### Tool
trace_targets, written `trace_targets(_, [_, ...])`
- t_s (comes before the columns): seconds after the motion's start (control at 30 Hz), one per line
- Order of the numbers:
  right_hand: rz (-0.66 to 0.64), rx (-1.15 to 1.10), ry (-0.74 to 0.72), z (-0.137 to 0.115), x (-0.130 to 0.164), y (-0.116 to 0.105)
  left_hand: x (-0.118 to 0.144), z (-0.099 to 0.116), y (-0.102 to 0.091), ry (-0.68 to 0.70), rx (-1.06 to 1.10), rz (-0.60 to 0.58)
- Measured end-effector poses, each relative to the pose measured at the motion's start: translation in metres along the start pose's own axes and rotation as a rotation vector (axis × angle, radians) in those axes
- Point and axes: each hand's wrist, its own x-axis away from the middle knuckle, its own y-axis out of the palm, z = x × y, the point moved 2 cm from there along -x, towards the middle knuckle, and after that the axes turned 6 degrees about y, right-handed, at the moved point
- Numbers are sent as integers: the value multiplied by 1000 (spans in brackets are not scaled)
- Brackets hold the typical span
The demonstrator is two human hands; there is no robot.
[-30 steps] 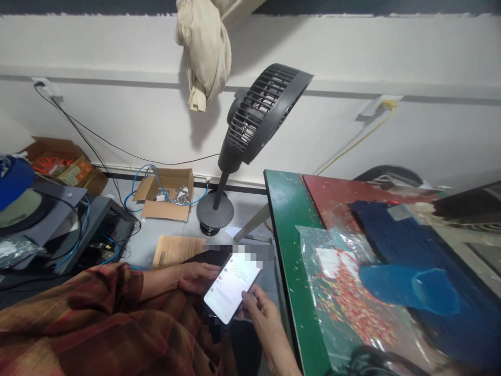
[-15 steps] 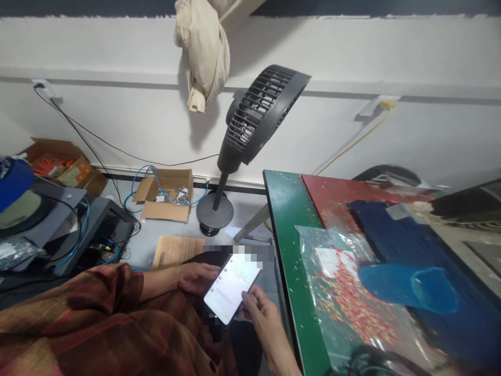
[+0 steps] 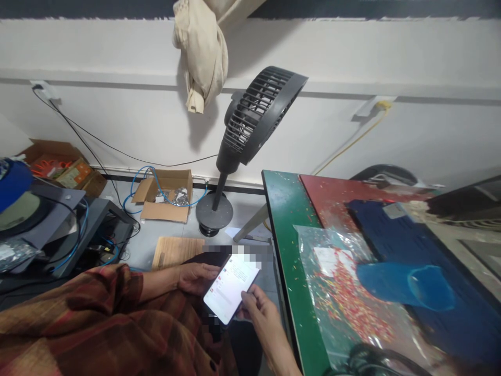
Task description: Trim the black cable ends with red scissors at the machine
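**Both hands on the lit phone, low beside the green table**

Almost nothing has changed over the last second; your view has drifted a touch, so the black fan (image 3: 256, 112) and the green table (image 3: 284, 209) sit slightly further left than before; the phone and both hands keep their places, which suggests you are reading rather than moving.

The phone (image 3: 231, 290) sits near and low in the scene, over your lap, just left of the table's near edge, tilted with its bright screen up; part of the screen is blurred out.

Your left hand (image 3: 194, 277) comes in from the checked sleeve (image 3: 78, 318), palm under the phone's left edge, fingers curled together around it; your right hand (image 3: 259, 313) rises from the near edge, fingers closed on the phone's lower right corner, thumb lying along its side.

On the table to the right lies a clear plastic bag (image 3: 344, 297) of small red and yellow bits, with a blue cup (image 3: 407, 286) on its side just beyond; far left on the floor, an open cardboard box (image 3: 166, 196) with a blue cable.
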Motion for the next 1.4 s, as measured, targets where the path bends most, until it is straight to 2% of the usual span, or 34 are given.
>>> trace_targets(1.4, [-2,33,-11,-2,2,0,2,3,5,-4,-27,35])
